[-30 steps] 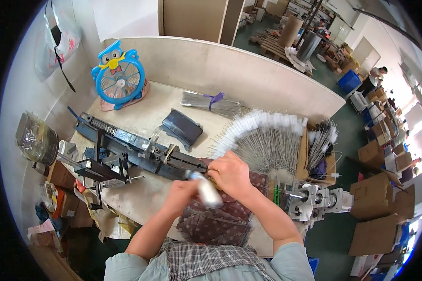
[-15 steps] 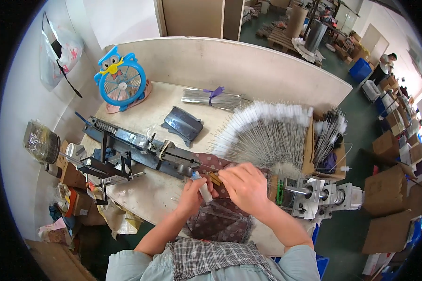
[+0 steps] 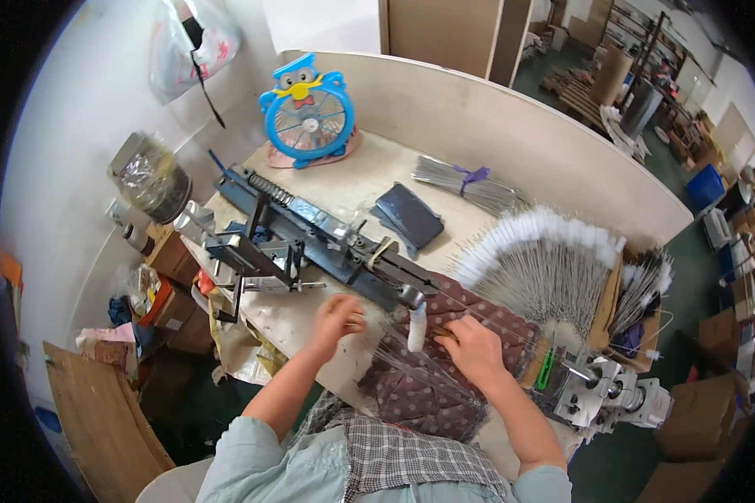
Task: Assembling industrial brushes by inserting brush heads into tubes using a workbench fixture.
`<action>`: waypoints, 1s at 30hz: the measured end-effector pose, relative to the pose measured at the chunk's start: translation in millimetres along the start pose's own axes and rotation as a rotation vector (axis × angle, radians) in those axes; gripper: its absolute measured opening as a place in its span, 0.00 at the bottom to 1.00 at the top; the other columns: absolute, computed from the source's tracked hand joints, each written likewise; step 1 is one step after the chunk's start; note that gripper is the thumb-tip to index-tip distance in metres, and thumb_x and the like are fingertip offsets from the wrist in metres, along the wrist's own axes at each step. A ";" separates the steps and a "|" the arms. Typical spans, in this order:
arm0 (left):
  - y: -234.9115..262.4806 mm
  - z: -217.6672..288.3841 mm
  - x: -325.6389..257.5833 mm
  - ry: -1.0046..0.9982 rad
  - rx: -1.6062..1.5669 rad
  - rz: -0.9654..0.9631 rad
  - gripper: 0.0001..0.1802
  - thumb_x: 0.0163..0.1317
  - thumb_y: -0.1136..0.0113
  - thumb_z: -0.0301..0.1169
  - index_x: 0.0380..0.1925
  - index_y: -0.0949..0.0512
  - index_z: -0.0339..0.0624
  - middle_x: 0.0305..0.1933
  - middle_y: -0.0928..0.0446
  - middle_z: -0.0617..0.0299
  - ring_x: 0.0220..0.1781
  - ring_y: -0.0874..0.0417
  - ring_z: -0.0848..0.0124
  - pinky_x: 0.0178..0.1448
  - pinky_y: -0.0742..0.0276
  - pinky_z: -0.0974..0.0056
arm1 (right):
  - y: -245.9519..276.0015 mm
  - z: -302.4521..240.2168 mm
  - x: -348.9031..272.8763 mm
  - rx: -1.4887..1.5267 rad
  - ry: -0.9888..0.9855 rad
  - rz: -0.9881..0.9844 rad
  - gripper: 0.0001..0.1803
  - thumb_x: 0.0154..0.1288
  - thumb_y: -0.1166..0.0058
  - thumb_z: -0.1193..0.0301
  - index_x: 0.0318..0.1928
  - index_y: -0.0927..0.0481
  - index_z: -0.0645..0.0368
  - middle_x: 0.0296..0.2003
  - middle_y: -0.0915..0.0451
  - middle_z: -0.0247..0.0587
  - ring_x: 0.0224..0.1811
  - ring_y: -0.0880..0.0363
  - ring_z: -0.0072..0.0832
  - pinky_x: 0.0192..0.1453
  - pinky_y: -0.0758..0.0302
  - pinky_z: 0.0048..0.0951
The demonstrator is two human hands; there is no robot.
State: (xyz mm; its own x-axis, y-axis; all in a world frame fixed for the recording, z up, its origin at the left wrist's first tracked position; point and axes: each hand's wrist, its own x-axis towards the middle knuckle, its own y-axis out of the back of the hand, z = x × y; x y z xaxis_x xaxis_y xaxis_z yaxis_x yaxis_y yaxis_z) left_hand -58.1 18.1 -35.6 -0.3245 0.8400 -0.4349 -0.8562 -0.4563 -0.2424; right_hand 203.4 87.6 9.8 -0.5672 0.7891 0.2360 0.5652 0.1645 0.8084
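My left hand (image 3: 340, 323) hangs over the table's front edge, left of the white handle, slightly blurred. Its fingers are loosely bent and apart, and I see nothing in them. The white handle (image 3: 417, 329) hangs from the near end of the long dark metal fixture (image 3: 319, 230). Just right of the handle, my right hand (image 3: 476, 348) is closed on a small yellowish-brown piece (image 3: 446, 334), mostly hidden by the fingers. Beneath this hand lies a brown polka-dot quilted cloth (image 3: 411, 394), with some thin wires across it.
White-tipped wire brushes (image 3: 545, 268) fan out at the right, beside a cardboard box (image 3: 608, 306) of more brushes. A silver machine (image 3: 612, 394) with a shaft stands at the right edge. Farther back are a dark case (image 3: 408, 216), a tied wire bundle (image 3: 470, 183) and a blue fan (image 3: 309, 121).
My left hand has let go of the white handle and moved left, away from it. My right hand stays close to the handle, over the cloth. The whole view has shifted and turned.
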 end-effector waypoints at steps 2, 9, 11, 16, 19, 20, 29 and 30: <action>47.7 -0.5 4.0 0.134 -0.306 0.139 0.20 0.59 0.41 0.46 0.41 0.27 0.43 0.31 0.26 0.67 0.30 0.25 0.74 0.35 0.27 0.70 | 3.8 -3.6 0.0 0.007 -0.015 -0.035 0.12 0.52 0.39 0.64 0.33 0.21 0.58 0.29 0.25 0.42 0.31 0.23 0.41 0.33 0.26 0.36; 88.6 15.6 6.3 0.110 -0.483 0.143 0.13 0.58 0.40 0.43 0.32 0.23 0.45 0.26 0.26 0.70 0.29 0.26 0.76 0.37 0.28 0.69 | 18.7 -14.5 6.1 0.089 -0.044 -0.115 0.10 0.54 0.40 0.69 0.35 0.21 0.62 0.30 0.24 0.45 0.32 0.24 0.44 0.36 0.27 0.37; 86.9 12.0 9.8 0.103 -0.467 0.154 0.12 0.58 0.39 0.42 0.32 0.23 0.46 0.25 0.26 0.71 0.29 0.26 0.77 0.37 0.28 0.69 | 22.5 -16.3 4.0 0.106 -0.055 -0.106 0.10 0.54 0.40 0.71 0.36 0.21 0.63 0.30 0.24 0.46 0.33 0.24 0.44 0.36 0.27 0.37; 63.0 11.4 8.7 -0.006 -0.531 0.362 0.06 0.58 0.42 0.34 0.28 0.23 0.45 0.24 0.27 0.70 0.26 0.29 0.77 0.33 0.32 0.71 | 49.5 -27.6 -0.2 0.146 0.053 0.013 0.10 0.55 0.42 0.74 0.39 0.22 0.61 0.31 0.22 0.46 0.35 0.23 0.44 0.37 0.27 0.36; 37.4 -2.6 -2.8 -0.142 -0.363 0.213 0.05 0.57 0.43 0.32 0.26 0.24 0.43 0.22 0.28 0.68 0.23 0.30 0.77 0.31 0.33 0.72 | 70.3 -31.8 7.3 0.072 0.069 0.142 0.09 0.53 0.41 0.74 0.37 0.21 0.60 0.29 0.22 0.44 0.35 0.23 0.43 0.36 0.27 0.36; 7.1 1.9 -21.5 -0.170 -0.287 0.073 0.05 0.56 0.41 0.30 0.25 0.24 0.41 0.22 0.27 0.65 0.23 0.29 0.76 0.30 0.32 0.71 | 73.4 -27.7 11.2 0.066 0.050 0.150 0.09 0.53 0.41 0.74 0.37 0.21 0.60 0.29 0.22 0.44 0.35 0.23 0.43 0.36 0.27 0.36; -155.8 -3.8 -38.5 -0.108 -0.075 -0.368 0.10 0.64 0.45 0.32 0.37 0.22 0.35 0.30 0.22 0.61 0.27 0.26 0.78 0.33 0.30 0.72 | 87.1 13.2 -6.9 0.309 -0.215 0.134 0.10 0.55 0.39 0.73 0.39 0.18 0.62 0.31 0.19 0.37 0.27 0.25 0.20 0.32 0.29 0.22; -159.6 -8.7 -35.3 -0.110 -0.071 -0.372 0.10 0.64 0.45 0.32 0.37 0.22 0.35 0.30 0.22 0.61 0.27 0.26 0.78 0.33 0.30 0.72 | 88.5 15.8 -8.9 0.347 -0.236 0.123 0.11 0.55 0.39 0.73 0.39 0.19 0.62 0.31 0.19 0.37 0.28 0.25 0.21 0.32 0.29 0.22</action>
State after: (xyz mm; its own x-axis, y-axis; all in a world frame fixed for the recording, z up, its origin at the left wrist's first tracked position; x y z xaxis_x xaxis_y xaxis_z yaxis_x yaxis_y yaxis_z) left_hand 93.5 58.8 10.9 -0.0419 0.9764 -0.2117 -0.8948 -0.1309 -0.4268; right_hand 267.9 104.4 70.7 -0.3534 0.9223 0.1563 0.8107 0.2186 0.5431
